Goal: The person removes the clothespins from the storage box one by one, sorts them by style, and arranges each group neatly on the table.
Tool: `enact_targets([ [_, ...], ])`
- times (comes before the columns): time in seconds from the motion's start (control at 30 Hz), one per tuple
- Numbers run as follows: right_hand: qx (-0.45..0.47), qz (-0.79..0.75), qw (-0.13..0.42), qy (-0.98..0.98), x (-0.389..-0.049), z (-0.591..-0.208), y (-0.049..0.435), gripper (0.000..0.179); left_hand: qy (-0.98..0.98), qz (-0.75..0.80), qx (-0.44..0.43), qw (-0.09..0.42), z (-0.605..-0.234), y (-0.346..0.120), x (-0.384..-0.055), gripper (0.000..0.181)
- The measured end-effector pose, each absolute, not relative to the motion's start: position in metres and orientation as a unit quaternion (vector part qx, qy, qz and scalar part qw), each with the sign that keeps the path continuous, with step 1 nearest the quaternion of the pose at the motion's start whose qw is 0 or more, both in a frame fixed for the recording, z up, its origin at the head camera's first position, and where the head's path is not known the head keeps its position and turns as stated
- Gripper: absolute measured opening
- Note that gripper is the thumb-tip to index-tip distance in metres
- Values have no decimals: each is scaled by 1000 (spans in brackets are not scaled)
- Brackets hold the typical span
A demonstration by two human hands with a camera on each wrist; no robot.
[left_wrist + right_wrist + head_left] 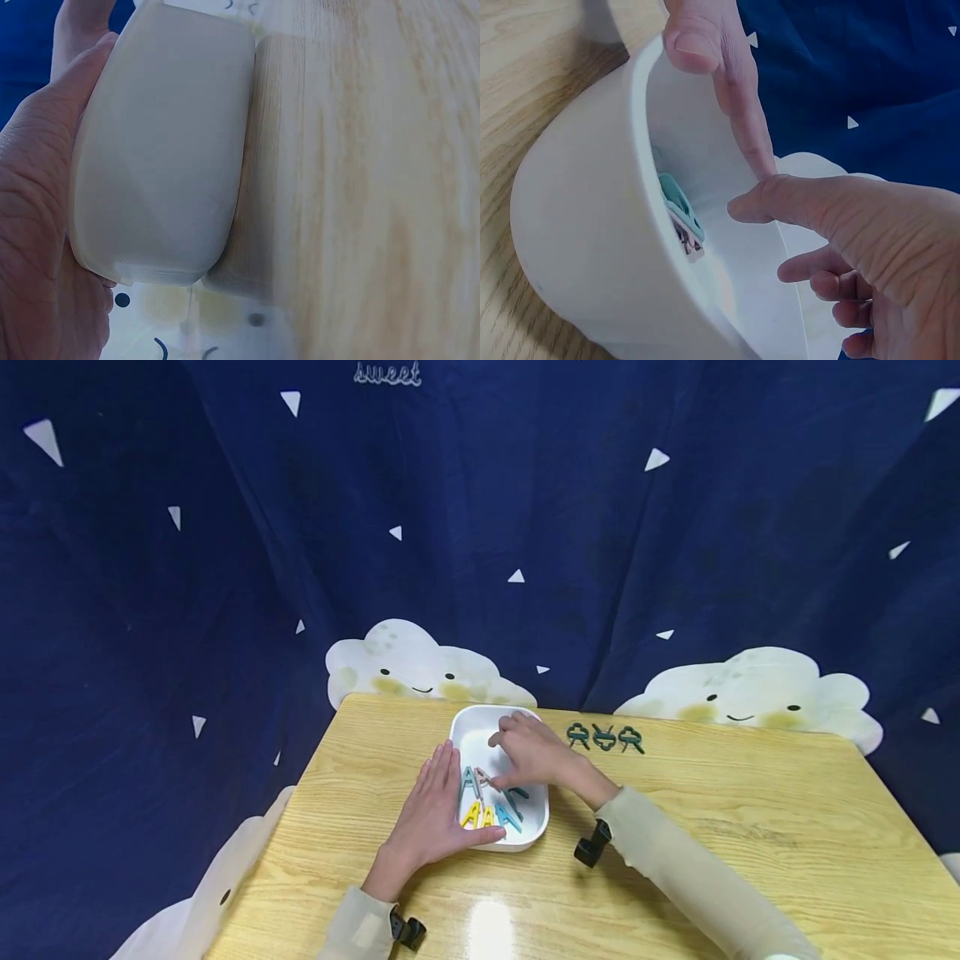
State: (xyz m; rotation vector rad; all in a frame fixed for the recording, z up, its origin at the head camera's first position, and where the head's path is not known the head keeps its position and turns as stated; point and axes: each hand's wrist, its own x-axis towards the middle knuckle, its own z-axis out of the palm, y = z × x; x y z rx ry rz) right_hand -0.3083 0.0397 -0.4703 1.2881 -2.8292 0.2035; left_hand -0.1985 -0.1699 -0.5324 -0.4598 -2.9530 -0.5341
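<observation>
The left hand (433,821), fingers straight, lies against the white bin (474,745); the right hand (536,756) hangs above it, fingers loosely bent, holding nothing; coloured clips (505,814) lie inside; beyond, the blue curtain (495,468) reads "sweet".

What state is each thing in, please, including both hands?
Tub: uncovered, right side up.
Yellow clips: lying in the tub.
Blue clip: lying in the tub.
Green clips outside the tub: in a row on the table, middle one reversed.
Left hand: fingers straight, touching the tub.
Right hand: fingers bent, holding nothing visible.
</observation>
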Motion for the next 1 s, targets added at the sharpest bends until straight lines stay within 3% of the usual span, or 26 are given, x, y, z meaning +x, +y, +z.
enact_targets([
  [0.4,421,57,-28,-905,-302,-486,26,64,-971,-177,-150,50,-533,-171,-196,146],
  [0.67,427,48,-27,-902,-302,-496,22,65,-971,-173,-152,60,-533,-170,-198,146],
  [1.0,432,45,-30,-900,-305,-503,19,45,-970,-176,-154,64,-534,-171,-199,146],
])
